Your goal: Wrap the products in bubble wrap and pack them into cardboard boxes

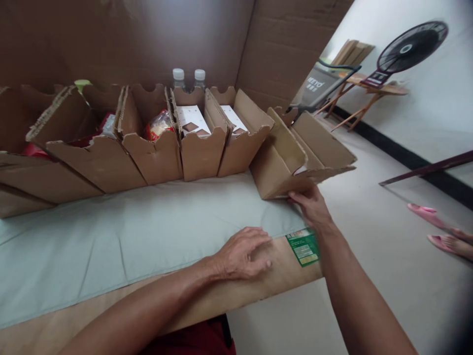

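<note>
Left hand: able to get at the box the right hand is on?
Likely yes: the left hand looks empty, and only cloth seems to lie between it and the box; the right hand covers only part of its lower edge.

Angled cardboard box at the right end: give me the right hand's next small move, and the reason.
Probably the right hand should gently turn the angled box into line with the neighbouring box: the hand is at its lower front edge, and the box sits skewed to the row.
</note>
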`<state>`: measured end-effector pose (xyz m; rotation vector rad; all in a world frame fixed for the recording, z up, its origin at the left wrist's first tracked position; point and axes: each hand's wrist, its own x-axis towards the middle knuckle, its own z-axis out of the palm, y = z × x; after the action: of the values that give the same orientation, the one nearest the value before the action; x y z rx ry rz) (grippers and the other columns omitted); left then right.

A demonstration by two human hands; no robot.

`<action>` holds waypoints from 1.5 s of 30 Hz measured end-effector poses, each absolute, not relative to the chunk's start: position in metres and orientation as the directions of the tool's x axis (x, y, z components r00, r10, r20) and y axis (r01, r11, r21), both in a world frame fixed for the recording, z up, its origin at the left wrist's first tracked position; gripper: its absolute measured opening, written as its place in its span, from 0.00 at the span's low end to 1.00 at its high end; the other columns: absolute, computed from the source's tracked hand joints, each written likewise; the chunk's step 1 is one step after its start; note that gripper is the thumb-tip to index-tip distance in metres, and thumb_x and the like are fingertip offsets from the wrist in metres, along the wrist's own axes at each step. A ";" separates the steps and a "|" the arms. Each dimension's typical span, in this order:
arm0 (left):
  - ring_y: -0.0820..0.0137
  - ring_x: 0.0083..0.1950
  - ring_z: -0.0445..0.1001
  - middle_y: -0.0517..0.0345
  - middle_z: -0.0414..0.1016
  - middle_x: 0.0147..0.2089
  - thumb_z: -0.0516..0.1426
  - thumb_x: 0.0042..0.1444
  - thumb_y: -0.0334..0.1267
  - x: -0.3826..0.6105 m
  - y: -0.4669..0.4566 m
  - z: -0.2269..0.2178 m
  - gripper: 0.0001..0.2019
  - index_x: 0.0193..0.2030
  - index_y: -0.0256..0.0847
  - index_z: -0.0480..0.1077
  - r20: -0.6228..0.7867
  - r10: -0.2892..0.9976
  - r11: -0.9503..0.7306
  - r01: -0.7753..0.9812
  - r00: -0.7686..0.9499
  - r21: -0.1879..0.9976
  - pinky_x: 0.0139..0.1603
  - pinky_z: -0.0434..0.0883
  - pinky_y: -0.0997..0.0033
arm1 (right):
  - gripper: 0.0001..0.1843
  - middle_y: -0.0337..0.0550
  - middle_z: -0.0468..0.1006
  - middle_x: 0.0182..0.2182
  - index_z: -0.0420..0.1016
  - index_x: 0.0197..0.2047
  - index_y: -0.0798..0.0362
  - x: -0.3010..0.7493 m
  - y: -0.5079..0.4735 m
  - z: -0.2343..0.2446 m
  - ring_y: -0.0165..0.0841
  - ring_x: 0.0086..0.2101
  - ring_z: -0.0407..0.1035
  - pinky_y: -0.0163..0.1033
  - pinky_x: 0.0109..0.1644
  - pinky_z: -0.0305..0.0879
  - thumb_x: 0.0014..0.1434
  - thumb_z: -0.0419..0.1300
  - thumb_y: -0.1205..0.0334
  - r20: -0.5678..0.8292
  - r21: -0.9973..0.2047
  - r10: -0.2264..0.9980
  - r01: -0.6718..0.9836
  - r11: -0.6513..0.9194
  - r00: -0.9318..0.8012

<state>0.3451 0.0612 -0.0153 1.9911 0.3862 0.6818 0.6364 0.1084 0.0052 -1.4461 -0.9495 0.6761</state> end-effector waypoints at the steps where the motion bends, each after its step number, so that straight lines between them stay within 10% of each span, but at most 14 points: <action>1: 0.49 0.70 0.71 0.38 0.78 0.62 0.60 0.59 0.48 0.346 0.061 -0.016 0.27 0.63 0.36 0.72 0.319 0.526 -0.500 -0.016 0.788 0.866 0.70 0.68 0.43 | 0.34 0.42 0.81 0.44 0.74 0.44 0.47 0.644 0.121 0.009 0.38 0.39 0.74 0.41 0.35 0.75 0.33 0.79 0.55 0.096 -0.988 0.884 0.153 0.028 0.458; 15: 0.60 0.58 0.79 0.47 0.83 0.53 0.58 0.54 0.39 0.353 0.060 -0.008 0.16 0.49 0.39 0.77 0.333 0.518 -0.532 -0.008 0.788 0.847 0.74 0.64 0.53 | 0.25 0.33 0.78 0.31 0.74 0.36 0.46 0.658 0.240 0.025 0.32 0.29 0.69 0.37 0.30 0.71 0.29 0.70 0.67 -0.063 -0.981 0.968 0.162 -0.104 0.243; 29: 0.60 0.50 0.82 0.50 0.85 0.47 0.58 0.53 0.37 0.355 0.058 -0.006 0.15 0.48 0.40 0.77 0.312 0.522 -0.512 -0.001 0.794 0.859 0.73 0.65 0.50 | 0.10 0.43 0.83 0.30 0.77 0.32 0.50 0.635 0.204 0.029 0.43 0.39 0.77 0.52 0.52 0.74 0.42 0.68 0.62 0.117 -0.897 0.887 0.430 -0.097 0.446; 33: 0.59 0.50 0.82 0.50 0.85 0.46 0.58 0.52 0.37 0.356 0.059 -0.006 0.16 0.47 0.41 0.77 0.297 0.514 -0.509 0.008 0.804 0.861 0.73 0.66 0.50 | 0.10 0.44 0.82 0.33 0.79 0.41 0.48 0.590 0.159 0.052 0.41 0.39 0.78 0.50 0.52 0.75 0.56 0.63 0.56 0.337 -0.847 0.794 0.531 0.020 0.506; 39: 0.58 0.53 0.81 0.50 0.85 0.47 0.57 0.53 0.37 0.351 0.060 -0.001 0.16 0.48 0.40 0.77 0.307 0.532 -0.474 -0.023 0.789 0.880 0.72 0.66 0.50 | 0.35 0.40 0.82 0.36 0.65 0.71 0.46 0.500 0.179 0.111 0.36 0.32 0.73 0.46 0.45 0.74 0.60 0.59 0.64 0.492 -0.567 0.868 0.783 0.255 0.074; 45: 0.54 0.56 0.80 0.48 0.85 0.45 0.59 0.49 0.34 0.353 0.058 -0.013 0.16 0.45 0.40 0.79 0.384 0.661 -0.478 -0.033 0.645 0.878 0.59 0.77 0.52 | 0.12 0.44 0.82 0.33 0.81 0.43 0.50 0.487 0.218 0.123 0.43 0.40 0.75 0.48 0.50 0.70 0.57 0.61 0.68 0.398 -0.378 0.917 0.916 0.133 0.031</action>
<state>0.3530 0.0585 -0.0132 1.9029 0.4960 0.9065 0.4866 0.2181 0.1235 -1.7592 -1.8608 0.0021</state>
